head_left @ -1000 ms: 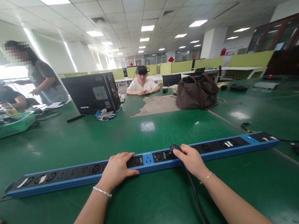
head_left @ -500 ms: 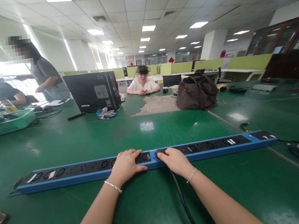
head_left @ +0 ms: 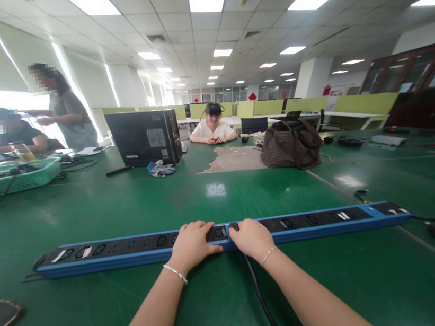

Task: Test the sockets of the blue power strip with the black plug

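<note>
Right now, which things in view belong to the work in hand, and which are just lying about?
In use:
- blue power strip, steadied by the left hand
- black plug, held in the right hand
- black cable

Apparently lying about:
- gloves
- brown bag
- green basket
- phone

Under the fingers [head_left: 200,227], the power strip [head_left: 134,260] is blue-edged, with a black socket face [head_left: 130,246] and white labels [head_left: 58,255]; the plug [head_left: 233,226] at the right-hand fingers is black, like its cable [head_left: 259,291]. Beyond the fingers, the tabletop [head_left: 167,207] is green, the bag [head_left: 287,146] finely patterned brown, the gloves [head_left: 161,169] white and blue.
</note>
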### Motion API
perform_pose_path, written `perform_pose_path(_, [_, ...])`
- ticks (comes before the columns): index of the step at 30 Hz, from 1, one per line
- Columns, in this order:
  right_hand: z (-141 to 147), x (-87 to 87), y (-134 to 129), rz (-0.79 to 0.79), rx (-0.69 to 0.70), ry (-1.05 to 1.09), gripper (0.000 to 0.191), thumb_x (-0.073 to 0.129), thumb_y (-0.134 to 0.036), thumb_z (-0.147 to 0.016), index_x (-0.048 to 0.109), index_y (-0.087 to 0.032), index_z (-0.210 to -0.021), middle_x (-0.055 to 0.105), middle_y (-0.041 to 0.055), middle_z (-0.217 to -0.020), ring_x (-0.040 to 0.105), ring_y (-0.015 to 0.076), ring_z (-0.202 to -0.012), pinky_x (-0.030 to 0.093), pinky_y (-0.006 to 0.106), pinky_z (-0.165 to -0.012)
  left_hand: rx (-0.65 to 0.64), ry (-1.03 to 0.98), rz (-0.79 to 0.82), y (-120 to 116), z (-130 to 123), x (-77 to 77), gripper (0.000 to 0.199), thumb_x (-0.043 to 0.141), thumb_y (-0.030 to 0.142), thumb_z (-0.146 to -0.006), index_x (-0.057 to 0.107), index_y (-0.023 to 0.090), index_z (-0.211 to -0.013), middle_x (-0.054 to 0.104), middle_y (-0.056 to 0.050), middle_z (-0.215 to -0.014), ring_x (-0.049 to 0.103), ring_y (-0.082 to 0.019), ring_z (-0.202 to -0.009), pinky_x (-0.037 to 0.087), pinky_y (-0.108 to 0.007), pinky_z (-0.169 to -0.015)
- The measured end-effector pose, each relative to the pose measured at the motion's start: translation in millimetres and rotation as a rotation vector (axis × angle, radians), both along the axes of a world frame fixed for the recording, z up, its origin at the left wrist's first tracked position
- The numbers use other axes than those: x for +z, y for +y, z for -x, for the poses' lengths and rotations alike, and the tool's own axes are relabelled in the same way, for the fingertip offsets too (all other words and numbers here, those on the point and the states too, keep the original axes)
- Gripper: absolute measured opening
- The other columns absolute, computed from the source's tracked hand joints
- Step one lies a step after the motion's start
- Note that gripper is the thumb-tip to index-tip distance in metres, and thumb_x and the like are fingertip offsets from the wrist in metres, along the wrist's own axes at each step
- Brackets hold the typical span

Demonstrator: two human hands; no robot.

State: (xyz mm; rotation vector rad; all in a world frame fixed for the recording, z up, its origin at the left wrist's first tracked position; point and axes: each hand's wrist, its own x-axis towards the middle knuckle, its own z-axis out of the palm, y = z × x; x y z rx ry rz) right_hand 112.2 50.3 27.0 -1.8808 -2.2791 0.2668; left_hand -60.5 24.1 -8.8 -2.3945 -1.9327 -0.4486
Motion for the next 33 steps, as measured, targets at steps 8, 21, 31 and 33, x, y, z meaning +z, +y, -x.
perform_pose_path(8, [3.5,-3.1,-4.2,-0.058,-0.027,-0.003,0.044,0.037,-0.040,-0.078,0.072,-0.012,-0.079,0.068,0.0166,-0.083,0.063,0.0258,-0.083,0.043,0.033,-0.072,0.009,0.007,0.018,0.2,0.1,-0.5,0.071,0.059,0.062,-0.063,0.051,0.023,-0.122,0.059,-0.008,-0.112,0.053,-0.025,-0.103,0.035,-0.037,-0.092])
perform_pose_path(21, [9.7,0.0,-5.9,-0.029,-0.056,-0.014,0.041,0.039,-0.037,-0.077,0.071,-0.012,-0.083,0.068,0.0174,-0.089,0.062,0.0267,-0.087,0.044,0.035,-0.074,0.016,-0.002,0.030,0.9,-0.3,-1.5,0.071,0.059,0.062,-0.064,0.051,0.023,-0.122,0.058,-0.008,-0.115,0.051,-0.024,-0.105,0.035,-0.037,-0.093])
perform_pose_path(31, [7.6,-1.2,-1.1,0.043,-0.023,0.026,0.041,0.041,-0.040,-0.077,0.070,-0.012,-0.086,0.067,0.0177,-0.091,0.062,0.0266,-0.090,0.044,0.034,-0.076,0.020,0.005,0.028,-1.1,-2.3,2.1,0.068,0.059,0.061,-0.064,0.052,0.024,-0.121,0.058,-0.008,-0.113,0.052,-0.025,-0.104,0.035,-0.037,-0.092])
perform_pose_path(33, [7.7,-1.3,-0.6,0.048,-0.022,0.024,0.041,0.041,-0.040,-0.077,0.070,-0.012,-0.087,0.067,0.0176,-0.092,0.062,0.0272,-0.090,0.044,0.035,-0.076,0.023,0.005,0.035,-1.1,-2.6,2.5,0.068,0.059,0.061,-0.064,0.051,0.024,-0.121,0.058,-0.008,-0.114,0.052,-0.025,-0.104,0.034,-0.037,-0.093])
